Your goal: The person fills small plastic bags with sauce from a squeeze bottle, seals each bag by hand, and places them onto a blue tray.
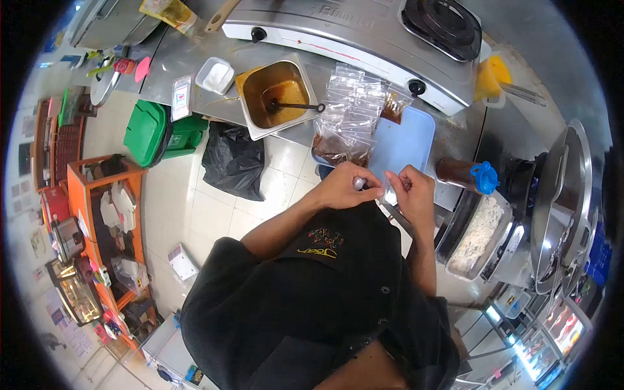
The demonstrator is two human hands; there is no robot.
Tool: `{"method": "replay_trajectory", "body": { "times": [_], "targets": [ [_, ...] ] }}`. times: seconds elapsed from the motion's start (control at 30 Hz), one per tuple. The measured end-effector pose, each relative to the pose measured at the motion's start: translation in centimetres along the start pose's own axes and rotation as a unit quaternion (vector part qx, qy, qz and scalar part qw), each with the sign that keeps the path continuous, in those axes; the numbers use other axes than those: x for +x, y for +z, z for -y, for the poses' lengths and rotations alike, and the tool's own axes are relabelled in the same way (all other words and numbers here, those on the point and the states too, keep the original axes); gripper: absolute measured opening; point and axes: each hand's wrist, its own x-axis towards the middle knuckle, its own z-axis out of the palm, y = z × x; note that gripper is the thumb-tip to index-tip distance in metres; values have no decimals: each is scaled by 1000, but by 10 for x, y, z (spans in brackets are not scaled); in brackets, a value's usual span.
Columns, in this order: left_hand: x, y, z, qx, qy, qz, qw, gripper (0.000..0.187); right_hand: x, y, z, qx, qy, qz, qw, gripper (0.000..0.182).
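My left hand (351, 186) and my right hand (413, 195) are close together in front of my chest, at the near edge of a blue tray (406, 140). Fingers and thumb of both are pinched on a small clear plastic bag (389, 194), which shows as a shiny strip between them; most of it is hidden. On the tray lies a pile of clear plastic bags (353, 104), some with dark brown sauce (340, 149) inside. Left of the pile stands a steel pan (255, 88) smeared with brown sauce, a dark-handled ladle (298, 106) resting in it.
A gas stove (338, 26) runs along the back. To the right stand a brown-filled jug with a blue lid (484, 177) and a container of white, crumbly food (480, 234). A small clear tub (215, 75) sits left. Below are a green bin (146, 133) and black bag (234, 159).
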Motion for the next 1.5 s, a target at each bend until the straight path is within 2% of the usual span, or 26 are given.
{"method": "replay_trajectory", "body": {
  "times": [0.13,0.23,0.3,0.37,0.43,0.47,0.5,0.53,0.6,0.63,0.7,0.73,0.77,0.87,0.93,0.97,1.03,1.1,1.13,1.2,1.23,1.27,1.3,1.37,1.43,1.5],
  "targets": [
    [2,2,11,52,21,-53,997,18,0,3,-2,-25,-40,-8,999,38],
    [3,2,14,53,12,-55,997,15,-2,6,2,0,-21,-36,999,34],
    [4,3,18,71,21,-74,995,14,-2,7,5,-76,-90,-229,966,29],
    [5,6,15,91,31,-87,992,13,-16,3,9,-91,-50,-203,974,25],
    [7,12,8,135,59,-74,986,10,-22,-1,21,-41,-48,-20,998,23],
    [8,15,13,144,112,-69,981,10,-25,-1,20,-44,-46,-35,997,23],
    [8,18,10,146,123,-56,980,10,-28,0,14,-28,-19,25,999,22],
    [9,21,7,116,67,-25,991,11,-30,-2,10,-11,8,84,996,23],
    [10,22,-12,53,-51,41,996,11,-35,-12,2,5,5,93,996,24],
    [11,22,-13,58,-43,50,996,11,-36,-17,0,27,1,115,993,25],
    [10,27,-14,-16,-65,83,994,9,-41,-26,-4,28,-25,104,994,22],
    [12,31,-4,-37,-2,87,995,8,-43,-30,-5,56,-27,113,992,21],
    [13,34,1,-35,1,94,995,8,-46,-33,-7,82,-29,125,988,19],
    [14,44,-5,-87,-5,97,991,9,-57,-40,-11,81,11,123,989,15],
    [12,54,-12,54,25,108,992,13,-66,-32,-17,53,0,98,994,13],
    [13,60,-3,55,29,107,992,13,-70,-28,-22,27,-11,76,997,11],
    [18,73,24,163,120,82,976,15,-79,-22,-33,21,8,85,996,11],
    [20,83,32,186,103,51,976,17,-81,-18,-40,-78,-19,59,995,15],
    [20,88,33,205,85,29,975,20,-81,-20,-40,-75,-30,65,995,15],
    [20,95,30,241,115,-26,963,19,-79,-29,-35,-177,104,20,978,19],
    [20,99,26,271,144,-70,949,18,-75,-30,-32,-178,95,26,979,19],
    [20,104,23,270,94,-60,956,17,-73,-30,-28,-181,104,-8,978,21],
    [24,104,22,270,90,-68,956,17,-70,-32,-24,-183,114,-43,976,23],
    [29,103,22,162,174,-65,969,18,-65,-33,-20,-130,106,-23,986,23],
    [26,100,17,198,158,-83,964,18,-63,-27,-31,-158,13,-33,987,25],
    [23,91,8,237,142,-99,956,18,-59,-34,-37,-143,23,-36,989,26]
  ]
}}
